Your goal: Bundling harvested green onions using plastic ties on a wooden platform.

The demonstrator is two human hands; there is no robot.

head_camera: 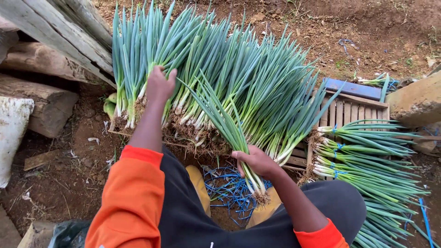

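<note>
A big heap of loose spring onions (239, 78) lies in front of me, green tops away, white roots toward me. My left hand (159, 86) reaches into the left part of the heap and closes on a few stalks. In my right hand (258, 161) is a bunch of spring onions (229, 126), gripped near the roots above a tangle of blue strings (227, 188) on the soil between my knees.
Tied spring onion bundles (367, 156) lie on a wooden slat crate (351, 110) at the right. Weathered planks and logs (50, 50) stand at the left, a large stone (415, 98) at the far right. Bare brown soil (367, 27) surrounds everything.
</note>
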